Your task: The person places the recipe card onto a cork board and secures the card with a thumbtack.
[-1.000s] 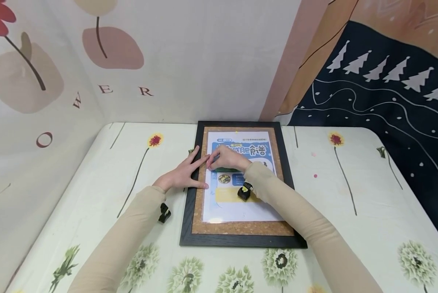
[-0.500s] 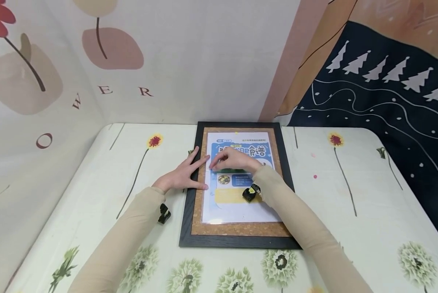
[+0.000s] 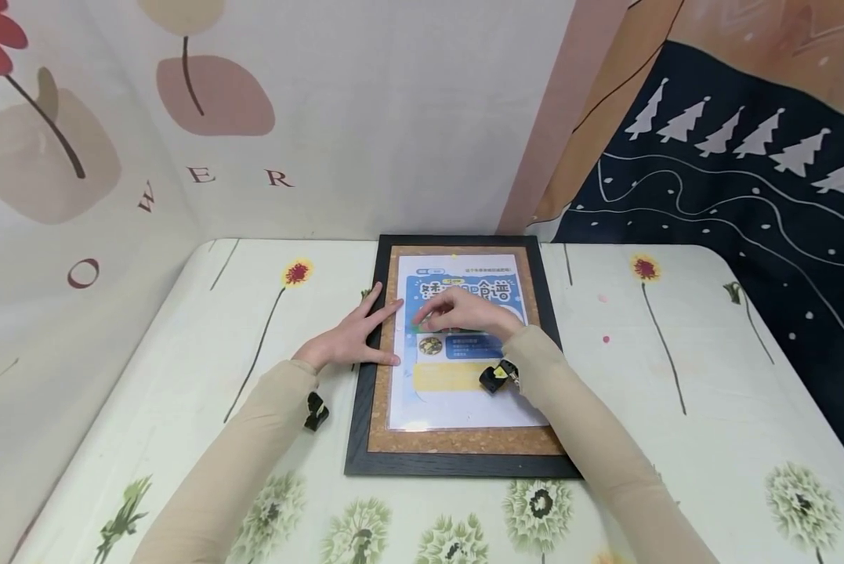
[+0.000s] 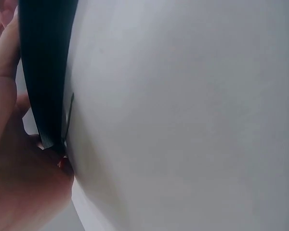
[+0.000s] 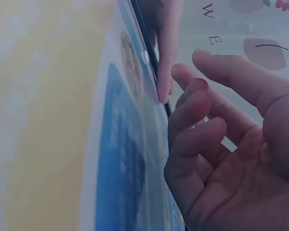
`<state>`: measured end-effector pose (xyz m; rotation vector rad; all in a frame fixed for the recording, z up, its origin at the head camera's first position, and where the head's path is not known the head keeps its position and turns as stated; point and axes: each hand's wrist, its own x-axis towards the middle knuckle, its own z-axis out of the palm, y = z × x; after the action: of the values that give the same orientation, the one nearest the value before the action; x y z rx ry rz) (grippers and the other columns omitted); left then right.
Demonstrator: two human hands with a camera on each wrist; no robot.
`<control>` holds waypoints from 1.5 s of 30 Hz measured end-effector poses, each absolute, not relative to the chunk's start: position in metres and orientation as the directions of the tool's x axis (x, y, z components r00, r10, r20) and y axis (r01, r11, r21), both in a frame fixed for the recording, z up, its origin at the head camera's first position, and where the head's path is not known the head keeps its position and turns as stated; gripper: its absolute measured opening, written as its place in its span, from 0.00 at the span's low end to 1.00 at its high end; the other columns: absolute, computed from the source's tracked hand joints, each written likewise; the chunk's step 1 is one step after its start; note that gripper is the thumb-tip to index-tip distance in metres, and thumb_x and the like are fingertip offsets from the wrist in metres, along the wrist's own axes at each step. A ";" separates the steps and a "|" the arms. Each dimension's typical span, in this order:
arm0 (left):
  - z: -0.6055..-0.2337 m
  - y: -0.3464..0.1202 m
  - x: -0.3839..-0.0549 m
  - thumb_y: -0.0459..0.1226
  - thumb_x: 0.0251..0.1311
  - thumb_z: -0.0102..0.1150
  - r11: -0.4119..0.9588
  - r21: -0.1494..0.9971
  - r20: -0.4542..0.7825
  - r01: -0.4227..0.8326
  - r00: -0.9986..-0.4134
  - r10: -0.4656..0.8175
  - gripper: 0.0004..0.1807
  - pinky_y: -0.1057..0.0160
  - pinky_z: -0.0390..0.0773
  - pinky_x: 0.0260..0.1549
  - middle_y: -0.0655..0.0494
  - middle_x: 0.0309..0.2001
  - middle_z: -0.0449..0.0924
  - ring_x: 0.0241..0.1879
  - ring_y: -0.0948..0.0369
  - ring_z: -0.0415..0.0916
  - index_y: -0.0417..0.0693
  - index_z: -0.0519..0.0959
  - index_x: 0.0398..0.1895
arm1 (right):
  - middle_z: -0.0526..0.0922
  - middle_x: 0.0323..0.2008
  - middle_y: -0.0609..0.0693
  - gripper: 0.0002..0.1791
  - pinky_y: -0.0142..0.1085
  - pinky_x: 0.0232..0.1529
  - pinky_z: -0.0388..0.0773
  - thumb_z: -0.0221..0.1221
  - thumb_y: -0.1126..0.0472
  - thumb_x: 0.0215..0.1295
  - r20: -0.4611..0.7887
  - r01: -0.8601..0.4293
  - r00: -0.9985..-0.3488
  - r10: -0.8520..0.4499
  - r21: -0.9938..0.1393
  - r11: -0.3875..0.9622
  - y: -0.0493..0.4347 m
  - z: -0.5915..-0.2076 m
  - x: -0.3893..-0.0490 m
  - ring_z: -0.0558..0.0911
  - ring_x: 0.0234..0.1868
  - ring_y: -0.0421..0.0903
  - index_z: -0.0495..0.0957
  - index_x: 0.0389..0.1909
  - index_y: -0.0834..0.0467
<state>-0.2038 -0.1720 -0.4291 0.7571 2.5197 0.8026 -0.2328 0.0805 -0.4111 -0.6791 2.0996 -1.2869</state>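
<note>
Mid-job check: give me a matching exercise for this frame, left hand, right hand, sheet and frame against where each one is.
Things:
1. left hand
2. right hand
3. printed sheet
4. black frame

Places or states:
A. lies flat on the flowered tablecloth
B. fingers spread on the frame's left edge
C. lies on the cork board inside the frame
D. over the sheet's blue part, fingers loosely bent

Pairs: 1-B, 2-D, 3-C, 4-A

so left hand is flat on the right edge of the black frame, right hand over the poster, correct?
Not quite. The left hand lies flat on the left edge of the black frame, not the right edge; the head view shows it. The right hand is over the poster, as you said.
</note>
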 end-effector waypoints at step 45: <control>-0.430 -0.172 -0.203 0.53 0.52 0.71 0.697 0.619 -0.207 0.362 -0.781 0.589 0.56 0.35 0.50 0.63 0.44 0.75 0.19 0.72 0.39 0.28 0.52 0.47 0.78 | 0.79 0.47 0.56 0.19 0.42 0.40 0.71 0.61 0.57 0.65 -0.187 -0.076 -0.844 -0.503 -0.886 0.458 0.177 -0.391 -0.207 0.75 0.40 0.55 0.80 0.54 0.60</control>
<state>-0.2026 -0.1725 -0.4300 0.7392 2.5159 0.7986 -0.2066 0.1766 -0.3909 -0.4859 2.2861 -1.3573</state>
